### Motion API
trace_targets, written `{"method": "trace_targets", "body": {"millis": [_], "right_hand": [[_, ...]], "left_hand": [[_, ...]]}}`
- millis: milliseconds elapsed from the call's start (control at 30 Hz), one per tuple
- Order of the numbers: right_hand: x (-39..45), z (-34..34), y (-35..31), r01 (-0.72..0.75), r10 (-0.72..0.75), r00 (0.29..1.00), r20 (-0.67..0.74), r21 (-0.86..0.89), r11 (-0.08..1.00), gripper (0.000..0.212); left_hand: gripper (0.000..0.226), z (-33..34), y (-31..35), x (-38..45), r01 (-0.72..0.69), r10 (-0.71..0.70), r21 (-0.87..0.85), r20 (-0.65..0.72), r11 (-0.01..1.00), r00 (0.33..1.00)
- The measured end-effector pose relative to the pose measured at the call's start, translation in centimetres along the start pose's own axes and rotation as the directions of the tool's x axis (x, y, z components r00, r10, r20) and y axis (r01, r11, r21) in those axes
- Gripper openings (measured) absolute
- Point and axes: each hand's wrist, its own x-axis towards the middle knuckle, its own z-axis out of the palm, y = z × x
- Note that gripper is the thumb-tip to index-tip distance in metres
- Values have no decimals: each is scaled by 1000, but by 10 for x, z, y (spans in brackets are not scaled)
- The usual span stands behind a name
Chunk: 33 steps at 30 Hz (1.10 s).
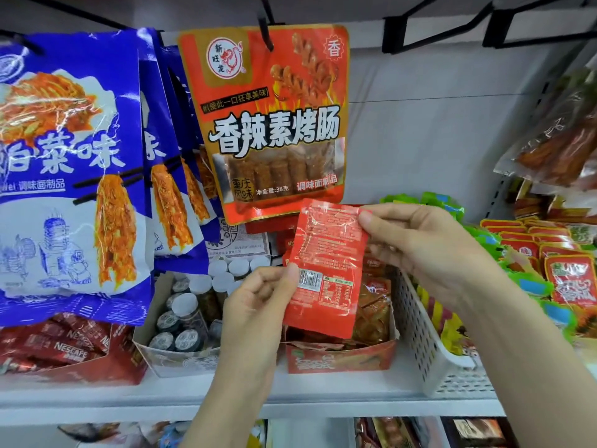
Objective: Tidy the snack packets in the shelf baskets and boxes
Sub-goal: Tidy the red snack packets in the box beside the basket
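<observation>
Both hands hold one small flat red foil snack packet, its printed back with barcode facing the camera. The left hand pinches its lower left edge between thumb and curled fingers; the right hand pinches its upper right corner. The packet is up in the air, just above an open red cardboard box of similar orange-red packets on the white shelf. Left of that box stands a pale cardboard box of small white-capped jars. To the right is a white perforated plastic basket. Behind, a large red sausage-snack bag hangs from a black hook, beside blue-and-white noodle-snack bags.
</observation>
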Motion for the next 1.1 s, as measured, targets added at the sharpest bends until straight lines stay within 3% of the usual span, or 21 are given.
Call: {"method": "trace_targets", "body": {"millis": [133, 233, 300, 400, 467, 533, 633, 767, 833, 900, 1000, 1100], "right_hand": [[2, 2, 2, 8, -26, 995, 100, 175, 985, 18], [3, 6, 4, -34, -32, 976, 214, 297, 954, 20], [2, 9, 5, -51, -35, 969, 244, 340, 939, 19], [1, 7, 3, -57, 14, 981, 191, 220, 974, 24], [1, 3, 0, -89, 67, 986, 150, 145, 985, 31], [1, 0, -3, -134, 115, 986, 118, 177, 975, 37], [2, -1, -3, -153, 146, 988, 48, 232, 961, 41], [2, -1, 2, -108, 99, 990, 101, 88, 990, 32], [1, 1, 6, -38, 37, 999, 40, 11, 999, 28], [3, 1, 7, 88, -100, 989, -106, -112, 990, 15], [8, -10, 7, 246, -387, 878, -281, -429, 869, 11], [12, -22, 9, 226, -573, 761, -306, -702, 675, 8]], "left_hand": [[62, -1, 6, -3, 247, -174, -280, 263, 928, 949], [60, -1, 5, -6, 401, -232, -246, 515, 882, 825], [50, -2, 2, -7, 421, -215, -241, 585, 874, 782], [44, -1, 2, -4, 384, -208, -290, 491, 877, 846], [31, -2, 0, 1, 215, -166, -143, 297, 966, 940], [27, -3, -1, 3, 43, -43, 0, 142, 999, 989], [25, -2, -5, 4, -72, 71, 55, 33, 996, 997], [23, -2, -7, 6, -132, 135, 91, -26, 987, 991], [22, -3, -9, 7, -144, 147, 110, -13, 983, 989], [21, -5, -10, 8, -180, 179, 162, 21, 970, 984], [24, -13, -11, 16, -321, 328, 360, 44, 876, 944], [22, -19, -15, 26, -380, 389, 624, 131, 682, 912]]}}
